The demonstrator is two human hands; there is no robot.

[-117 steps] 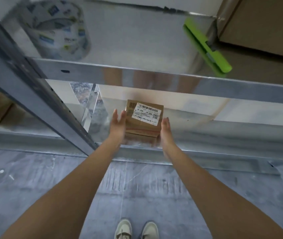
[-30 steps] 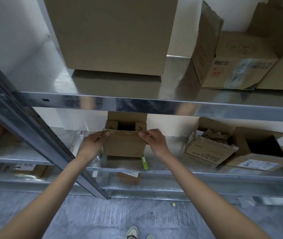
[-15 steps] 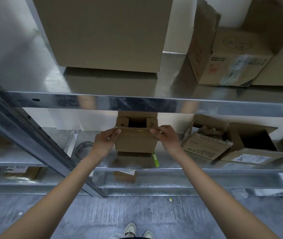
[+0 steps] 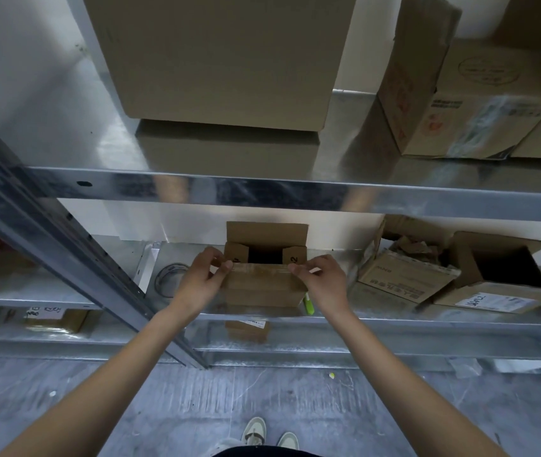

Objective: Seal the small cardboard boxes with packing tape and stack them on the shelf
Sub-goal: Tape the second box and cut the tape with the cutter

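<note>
Head view puts your left hand and right hand at mid-frame, each pinching a top front corner of the open box on the shelf. Its rear flap stands up and its side flaps are folded in. A green tool lies just right of the box, with a tape ring to the left.
</note>
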